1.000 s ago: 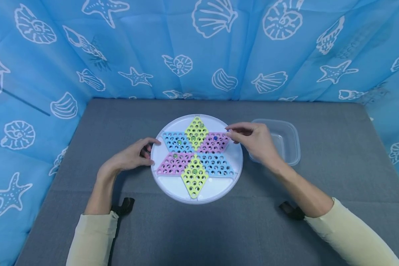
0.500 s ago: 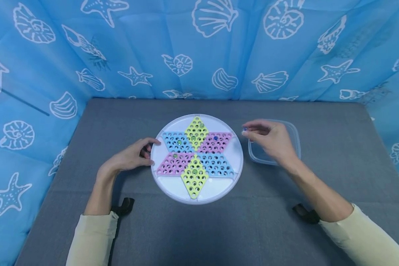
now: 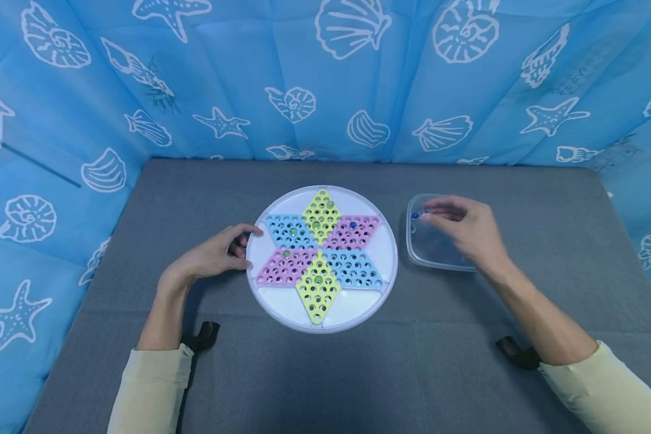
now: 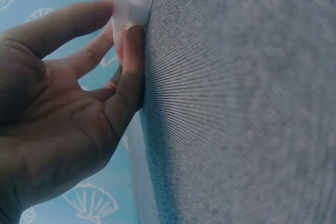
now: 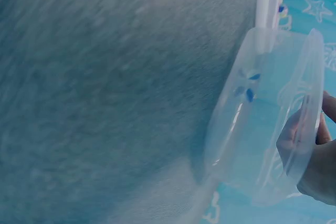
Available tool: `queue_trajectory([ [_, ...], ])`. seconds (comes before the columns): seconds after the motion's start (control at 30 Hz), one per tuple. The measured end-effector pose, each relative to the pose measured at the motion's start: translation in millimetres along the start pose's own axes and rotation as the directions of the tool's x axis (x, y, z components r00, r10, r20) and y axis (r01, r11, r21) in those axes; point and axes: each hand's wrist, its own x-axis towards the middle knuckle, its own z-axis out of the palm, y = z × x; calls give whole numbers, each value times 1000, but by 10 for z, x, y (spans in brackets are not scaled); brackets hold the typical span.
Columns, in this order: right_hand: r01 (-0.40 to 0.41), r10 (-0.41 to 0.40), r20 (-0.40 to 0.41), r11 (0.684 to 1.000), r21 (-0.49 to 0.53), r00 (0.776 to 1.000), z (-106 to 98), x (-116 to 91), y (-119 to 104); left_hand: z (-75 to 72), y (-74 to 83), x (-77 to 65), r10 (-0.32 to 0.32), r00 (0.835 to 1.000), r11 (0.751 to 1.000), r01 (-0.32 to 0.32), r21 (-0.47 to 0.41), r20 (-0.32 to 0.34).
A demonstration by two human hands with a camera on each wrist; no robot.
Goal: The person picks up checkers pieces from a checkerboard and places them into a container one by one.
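Note:
A round white Chinese checkers board (image 3: pixel 358 310) with a coloured star lies on the table. Several green marbles (image 3: pixel 317 280) and one blue marble (image 3: pixel 352 225) sit in its holes. My left hand (image 3: pixel 211 253) grips the board's left rim between thumb and fingers, also seen closely in the left wrist view. My right hand (image 3: pixel 469 232) is over the clear plastic container (image 3: pixel 434 256), its fingertips near the left wall. Blue marbles (image 5: pixel 249 95) lie low inside that container in the right wrist view. Nothing shows plainly between the right fingers.
Grey cloth (image 3: pixel 325 380) covers the table. A blue shell-print curtain (image 3: pixel 304 72) hangs at the back and both sides. Dark straps (image 3: pixel 518 354) sit near both sleeves. The container stands just right of the board, with a narrow gap between them.
The right hand has moved right from the board's edge to over the container. A blue marble was between its fingertips half a second ago; blue marbles now show inside the container. The left hand stays put.

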Motion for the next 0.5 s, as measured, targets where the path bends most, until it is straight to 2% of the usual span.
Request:
queue_trajectory([
  [0.23, -30, 30, -20, 999, -18, 999, -23, 48, 131, -2, 27, -13, 0, 1000, 1000, 0, -1, 0],
  [0.5, -107, 107, -9, 994, -14, 994, -20, 98, 160, -11, 20, 7, -8, 1000, 1000, 8, -11, 3],
])
